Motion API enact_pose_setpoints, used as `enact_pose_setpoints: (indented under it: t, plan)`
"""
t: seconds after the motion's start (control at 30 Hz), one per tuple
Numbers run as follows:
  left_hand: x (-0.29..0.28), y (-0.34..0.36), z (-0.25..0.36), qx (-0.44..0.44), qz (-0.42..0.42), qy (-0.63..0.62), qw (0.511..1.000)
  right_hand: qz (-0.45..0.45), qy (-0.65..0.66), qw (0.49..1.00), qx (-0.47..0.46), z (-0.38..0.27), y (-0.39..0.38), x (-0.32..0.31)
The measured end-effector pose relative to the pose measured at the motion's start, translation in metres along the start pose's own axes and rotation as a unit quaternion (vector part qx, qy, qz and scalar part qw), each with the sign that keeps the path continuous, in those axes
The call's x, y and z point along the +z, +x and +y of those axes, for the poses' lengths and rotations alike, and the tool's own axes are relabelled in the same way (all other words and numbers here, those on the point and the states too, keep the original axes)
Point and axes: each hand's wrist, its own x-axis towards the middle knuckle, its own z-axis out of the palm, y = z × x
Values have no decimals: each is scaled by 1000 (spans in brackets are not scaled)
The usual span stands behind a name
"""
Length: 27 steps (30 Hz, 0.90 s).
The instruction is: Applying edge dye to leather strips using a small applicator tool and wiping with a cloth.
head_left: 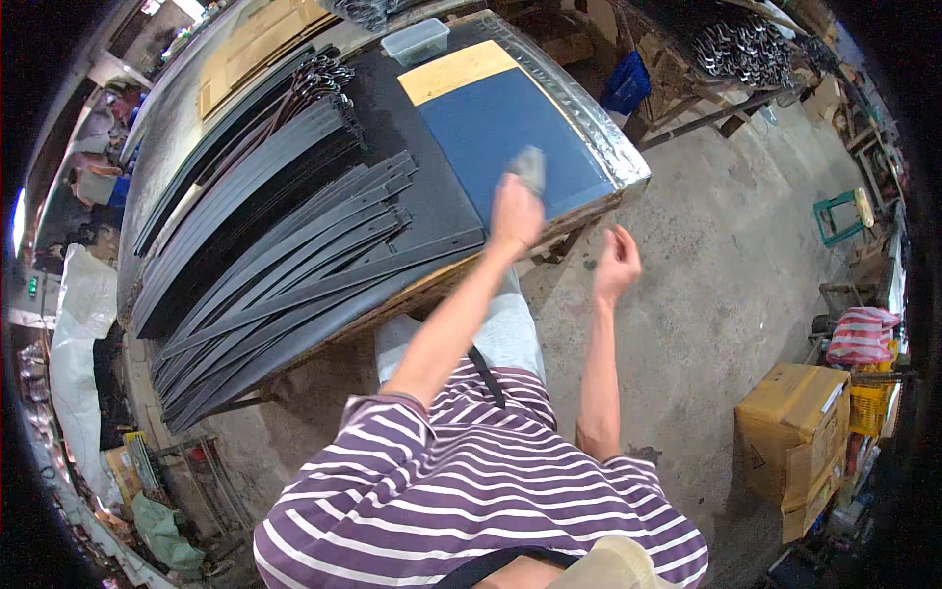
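Observation:
My left hand (pixel 516 212) is closed on a small pale grey thing (pixel 529 169), smeared by motion so its kind does not show. It is over a dark blue rectangular sheet (pixel 530 118) near the table's front edge. A yellowish wooden strip (pixel 469 71) borders the sheet's far side. Beyond the table's front right corner, my right hand (pixel 616 263) is in the air with fingers curled and pressed together; anything between them cannot be made out. Left of the sheet, long dark strips (pixel 285 250) are fanned out on the black table top (pixel 446 201).
Stacked dark strips (pixel 250 187) and a clear plastic tub (pixel 415 41) are on the table. Shiny wrap (pixel 618 157) covers its right edge. On the floor at right stand a cardboard box (pixel 790 422) and a green stool (pixel 839 218). Bundled metal parts (pixel 741 54) lie at far right.

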Motion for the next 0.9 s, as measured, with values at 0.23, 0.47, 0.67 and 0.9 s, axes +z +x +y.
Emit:
enact_pose_setpoints:
  t: [0.23, 0.47, 0.67, 0.9]
  plan:
    - [89, -51, 104, 87, -101, -230, 964, 167, 56, 976, 128, 78, 4, -135]
    - [-66, 12, 39, 25, 207, -14, 978, -9, 80, 987, 138, 29, 0, -78]
    - [-92, 21, -83, 104, 93, 166, 976, -274, 477, 781, 296, -31, 21, 54]
    - [-53, 8, -98, -63, -67, 219, 971, -172, 304, 903, 252, 21, 14, 28]
